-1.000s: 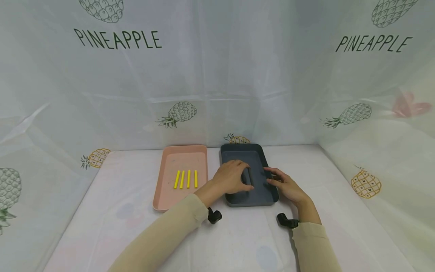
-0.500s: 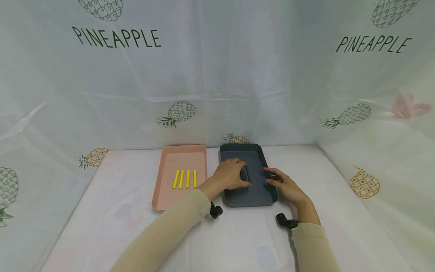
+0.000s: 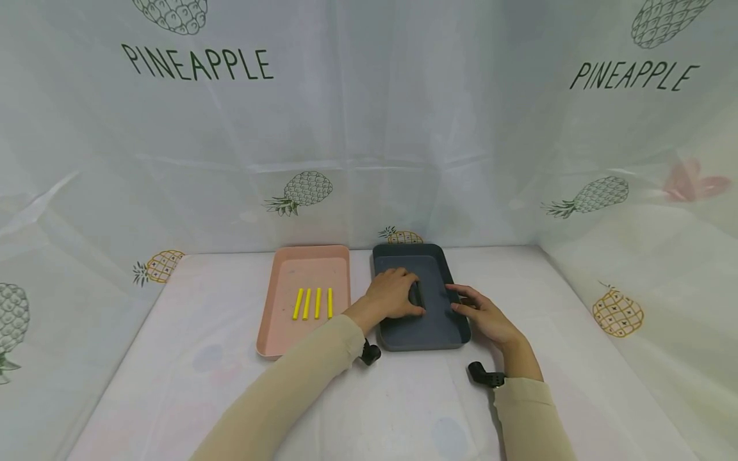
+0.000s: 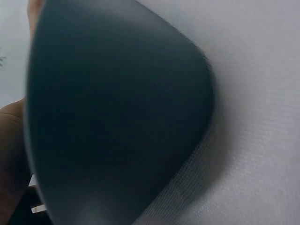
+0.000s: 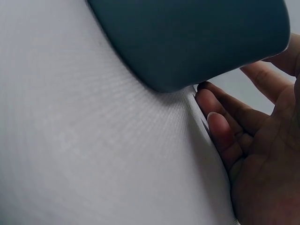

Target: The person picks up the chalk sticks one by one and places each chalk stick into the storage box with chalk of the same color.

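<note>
Dark stick (image 3: 416, 294): in grey tray (image 3: 438, 333), long axis running away from the person.
Left hand (image 3: 394, 294): fingers curled round stick.
Right hand (image 3: 484, 315): relaxed, holding nothing, at tray's right rim.
Pink tray (image 3: 277, 333): just left on the worktop, four yellow sticks (image 3: 312, 303).

Table (image 3: 173, 384) under white cloth, pineapple-print sheet (image 3: 369, 128) hung behind and at sides. Pink tray (image 3: 282, 333) left of dark tray (image 3: 438, 339), long sides nearly touching. Four yellow sticks (image 3: 312, 303) in pink tray, parallel, side by side. Left hand (image 3: 394, 294) inside dark tray, fingers curled round small dark object (image 3: 416, 293). Right hand (image 3: 487, 318) at dark tray's right rim, fingers relaxed, reaching over rim. Beige sleeves, black wrist cameras (image 3: 484, 374).
</note>
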Demonstrator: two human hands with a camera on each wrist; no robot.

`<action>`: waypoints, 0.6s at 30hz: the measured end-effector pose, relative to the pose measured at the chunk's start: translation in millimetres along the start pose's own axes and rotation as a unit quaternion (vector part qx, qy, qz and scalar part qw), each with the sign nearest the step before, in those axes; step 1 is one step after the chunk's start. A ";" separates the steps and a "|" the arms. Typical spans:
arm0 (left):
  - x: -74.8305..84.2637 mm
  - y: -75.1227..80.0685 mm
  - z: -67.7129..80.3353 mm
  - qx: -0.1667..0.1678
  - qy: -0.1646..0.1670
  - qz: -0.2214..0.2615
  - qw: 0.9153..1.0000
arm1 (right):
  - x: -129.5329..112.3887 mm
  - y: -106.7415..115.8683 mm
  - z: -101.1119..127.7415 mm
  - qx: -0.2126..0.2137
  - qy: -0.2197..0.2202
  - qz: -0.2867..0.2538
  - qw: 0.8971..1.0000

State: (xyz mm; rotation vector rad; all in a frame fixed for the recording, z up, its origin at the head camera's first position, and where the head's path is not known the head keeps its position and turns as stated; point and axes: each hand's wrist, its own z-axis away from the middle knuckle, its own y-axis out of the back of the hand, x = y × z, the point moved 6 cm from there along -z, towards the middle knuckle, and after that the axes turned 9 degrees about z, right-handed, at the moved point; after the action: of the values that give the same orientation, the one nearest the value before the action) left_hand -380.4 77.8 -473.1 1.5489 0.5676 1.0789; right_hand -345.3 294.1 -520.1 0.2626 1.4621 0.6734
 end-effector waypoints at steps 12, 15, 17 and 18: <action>-3.6 -6.3 -6.6 -0.006 0.012 0.003 1.000 | -0.7 -0.5 0.3 0.000 -0.001 -0.004 1.000; -4.6 -6.7 -7.4 -0.006 0.015 0.001 1.000 | -0.9 -0.3 0.7 0.001 -0.001 -0.001 1.000; -5.1 -7.1 -7.9 -0.006 0.016 -0.001 1.000 | -1.1 0.0 1.0 0.001 0.000 -0.001 1.000; -5.2 -7.2 -8.1 -0.007 0.016 -0.003 1.000 | -1.2 0.0 1.1 0.001 0.000 -0.002 1.000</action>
State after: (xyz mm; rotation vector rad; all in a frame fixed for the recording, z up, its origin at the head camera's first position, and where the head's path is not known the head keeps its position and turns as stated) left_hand -388.4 79.5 -481.9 1.5196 0.5856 1.1032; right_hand -344.2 293.7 -519.0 0.2618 1.4634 0.6694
